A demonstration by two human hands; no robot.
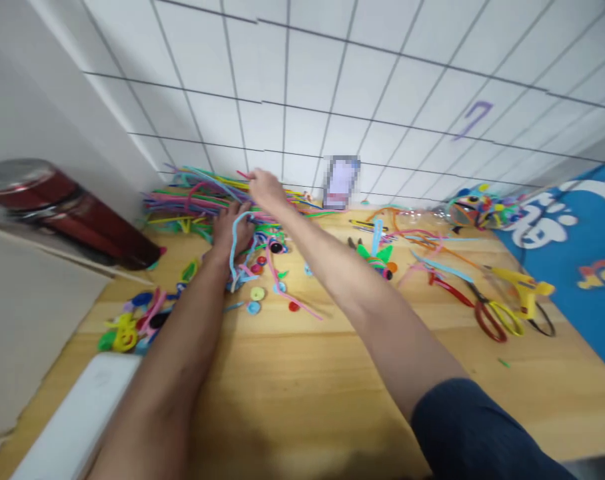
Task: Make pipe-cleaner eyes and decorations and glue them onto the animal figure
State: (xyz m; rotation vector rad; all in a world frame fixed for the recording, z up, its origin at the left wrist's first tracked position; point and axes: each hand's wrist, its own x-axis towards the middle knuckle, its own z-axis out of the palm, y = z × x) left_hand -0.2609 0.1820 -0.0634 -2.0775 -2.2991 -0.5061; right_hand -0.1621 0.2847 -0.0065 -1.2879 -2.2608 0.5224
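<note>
Pipe cleaners [182, 199] in many colours are found in a loose bundle along the foot of the tiled wall [312, 80], directly under and to the left of the grip. By the right hand [266, 191] a pinkish-red pipe cleaner [242, 175] is grasped; the fingers are curled closed, and the free end is seen projecting to the left of the fist, above the bundle. The left hand [231, 232] is laid low on the near edge of the bundle, just below and to the left of the right hand. Its fingertips are buried among the stems, so whether anything is pinched there cannot be told. A bent light-blue pipe cleaner [234, 240] is seen across the left hand; whether it is held is unclear.

Nearer the body than the grip, loose buttons are scattered, among them a pale yellow button [257, 293] and a red button [294, 307]. To the right of the grip a smartphone [340, 183], its screen blurred, is propped against the wall. Farther right, scissors [488, 321] and a yellow glue gun [526, 288] are placed side by side on the wooden table [302, 393]. Well left of the grip a dark red flask [82, 217] is noted.
</note>
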